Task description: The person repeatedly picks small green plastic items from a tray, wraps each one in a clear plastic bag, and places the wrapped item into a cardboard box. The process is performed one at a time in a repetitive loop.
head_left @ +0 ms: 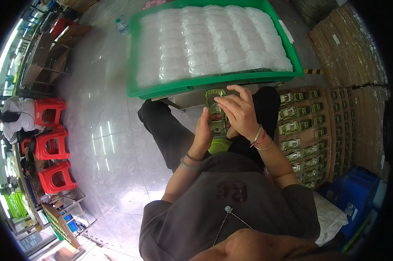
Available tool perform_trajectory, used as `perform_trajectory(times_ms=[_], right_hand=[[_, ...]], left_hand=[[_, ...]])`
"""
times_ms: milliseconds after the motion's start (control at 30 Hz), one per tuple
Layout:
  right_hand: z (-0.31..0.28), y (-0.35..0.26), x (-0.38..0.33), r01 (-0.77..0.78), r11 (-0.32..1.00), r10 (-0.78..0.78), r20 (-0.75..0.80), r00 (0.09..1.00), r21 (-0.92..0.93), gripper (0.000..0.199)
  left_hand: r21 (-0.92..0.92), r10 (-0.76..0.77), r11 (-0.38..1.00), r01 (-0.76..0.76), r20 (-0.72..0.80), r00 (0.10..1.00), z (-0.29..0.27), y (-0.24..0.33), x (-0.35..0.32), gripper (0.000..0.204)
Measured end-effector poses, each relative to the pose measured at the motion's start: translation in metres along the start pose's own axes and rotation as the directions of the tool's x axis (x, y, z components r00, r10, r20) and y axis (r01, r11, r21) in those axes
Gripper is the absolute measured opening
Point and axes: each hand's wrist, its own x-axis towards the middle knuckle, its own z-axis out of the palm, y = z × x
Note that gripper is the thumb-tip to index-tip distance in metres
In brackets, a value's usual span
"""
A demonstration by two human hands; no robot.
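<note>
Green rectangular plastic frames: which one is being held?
The green rectangular plastic frame in the bare left hand, with the right hand at its upper part; the other frames sit in rows on brown cardboard, rightward.

1. A dark charcoal-grey, short-sleeved cloth T-shirt [196, 204] covers the torso; its wide left sleeve [155, 213] and right sleeve [303, 202] are the same plain grey.
2. A dark reddish-brown printed mark [232, 191] sits on the chest of the shirt.
3. A thin silver-coloured chain necklace [220, 230] forms a V, ending in a small, pale, shiny pendant [228, 209].
4. Loose black cloth trousers [167, 135] cover both legs.
5. The left wrist bears a dark beaded bracelet [194, 158] and a thicker, smooth grey-green bangle [189, 165].
6. The right wrist bears thin silver-coloured bangles [266, 148] and a reddish cord bracelet [261, 139].
</note>
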Motion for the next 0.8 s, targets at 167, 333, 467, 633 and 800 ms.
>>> perform_trajectory(times_ms=[167, 333, 467, 633, 800], right_hand=[[0.000, 0.013, -0.003, -0.063, 0.994, 0.053, 0.110, 0.992, 0.086, 0.021], [0.005, 0.026, -0.003, -0.297, 0.913, 0.235, 0.234, 0.943, 0.281, 0.017], [0.009, 0.030, -0.011, -0.425, 0.834, 0.325, 0.308, 0.894, 0.353, 0.015], [0.011, 0.024, -0.003, -0.145, 0.972, 0.121, 0.132, 0.984, 0.185, 0.015], [0.013, 0.027, -0.006, -0.330, 0.887, 0.279, 0.194, 0.940, 0.322, 0.013]], left_hand=[[0.013, -0.005, 1.000, 0.005, -0.010, 1.000, 0.004, 0.002, -0.001, 0.058], [0.060, -0.037, 0.997, 0.038, -0.023, 0.999, 0.002, -0.002, 0.001, 0.059], [0.067, -0.054, 0.996, 0.056, -0.030, 0.998, -0.001, -0.005, 0.004, 0.059], [0.093, -0.032, 0.995, 0.034, -0.023, 0.999, 0.000, -0.004, 0.005, 0.059], [0.103, -0.021, 0.994, 0.023, -0.011, 1.000, 0.007, 0.000, 0.001, 0.059]])
